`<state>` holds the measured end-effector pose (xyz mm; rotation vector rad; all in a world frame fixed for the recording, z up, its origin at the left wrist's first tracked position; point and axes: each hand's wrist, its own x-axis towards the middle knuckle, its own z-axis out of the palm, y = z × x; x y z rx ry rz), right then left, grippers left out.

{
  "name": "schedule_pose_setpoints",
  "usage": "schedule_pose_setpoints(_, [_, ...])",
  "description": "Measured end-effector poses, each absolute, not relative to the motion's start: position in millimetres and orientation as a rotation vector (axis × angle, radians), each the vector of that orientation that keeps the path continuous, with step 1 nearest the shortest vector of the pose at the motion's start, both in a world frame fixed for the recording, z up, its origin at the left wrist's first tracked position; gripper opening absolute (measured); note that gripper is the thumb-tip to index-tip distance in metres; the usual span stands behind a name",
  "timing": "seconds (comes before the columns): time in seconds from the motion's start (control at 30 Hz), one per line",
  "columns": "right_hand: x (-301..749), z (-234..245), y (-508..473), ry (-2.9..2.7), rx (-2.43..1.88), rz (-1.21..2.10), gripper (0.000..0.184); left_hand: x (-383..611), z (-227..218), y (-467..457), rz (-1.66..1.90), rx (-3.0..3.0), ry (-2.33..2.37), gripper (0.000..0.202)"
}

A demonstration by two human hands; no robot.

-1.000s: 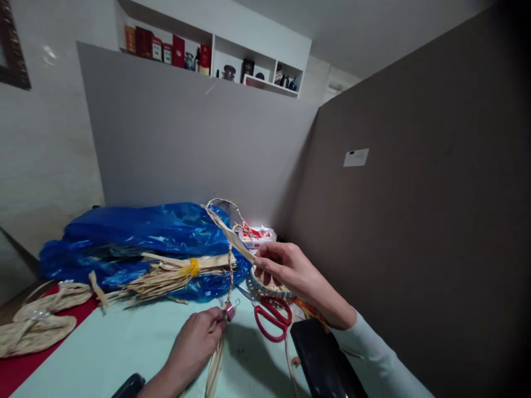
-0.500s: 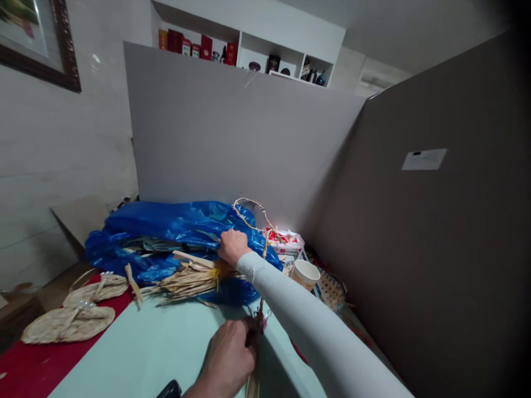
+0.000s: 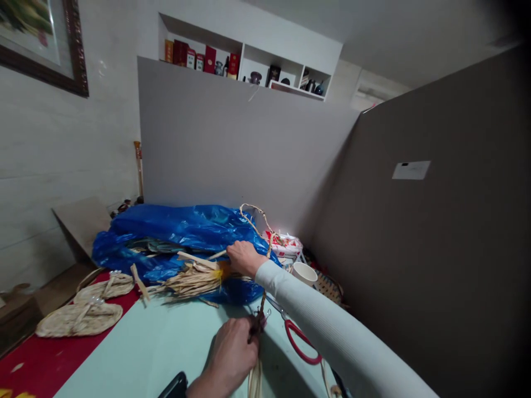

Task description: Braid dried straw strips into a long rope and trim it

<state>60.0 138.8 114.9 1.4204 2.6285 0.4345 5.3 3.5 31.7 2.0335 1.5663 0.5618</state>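
Observation:
My left hand [image 3: 230,356] is closed around a braided straw cord [image 3: 256,331] near the table's front edge, by a small binder clip on the cord. The cord rises and loops above the blue plastic bag [image 3: 174,232]. My right hand [image 3: 244,257], in a pale long sleeve, reaches across to a bundle of dried straw strips [image 3: 191,279] tied with a yellow band. Its fingers are closed on one pale strip pulled from that bundle.
Red-handled scissors [image 3: 301,345] lie under my right forearm. A paper cup [image 3: 305,272] and a red-and-white packet [image 3: 286,243] stand at the back right. Two woven straw soles [image 3: 81,318] rest on a red cloth at left. Grey partitions close off the back and right. A dark phone [image 3: 174,386] lies near.
A second ago my right hand held a woven piece near the scissors. It then reached left to the straw bundle and now draws a strip out. My left hand stays on the cord.

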Motion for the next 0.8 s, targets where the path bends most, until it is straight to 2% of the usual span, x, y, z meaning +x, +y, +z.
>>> schedule_pose_setpoints(0.17, [73,108,120,2.639,1.235,0.498,0.03,5,33,3,0.559,2.03,1.556,0.028])
schedule_pose_setpoints(0.4, [80,107,113,2.63,1.21,0.529,0.025,5,34,3,0.535,2.021,1.549,0.031])
schedule_pose_setpoints(0.53, [82,106,106,2.672,1.194,0.531,0.031,5,35,3,0.533,2.018,1.545,0.031])
schedule_pose_setpoints(0.67, [75,106,101,2.64,1.183,0.489,0.027,5,37,1,0.518,2.012,1.562,0.031])
schedule_pose_setpoints(0.8, [74,117,107,2.551,1.298,0.439,0.032,5,39,-1,0.502,2.018,1.591,0.03])
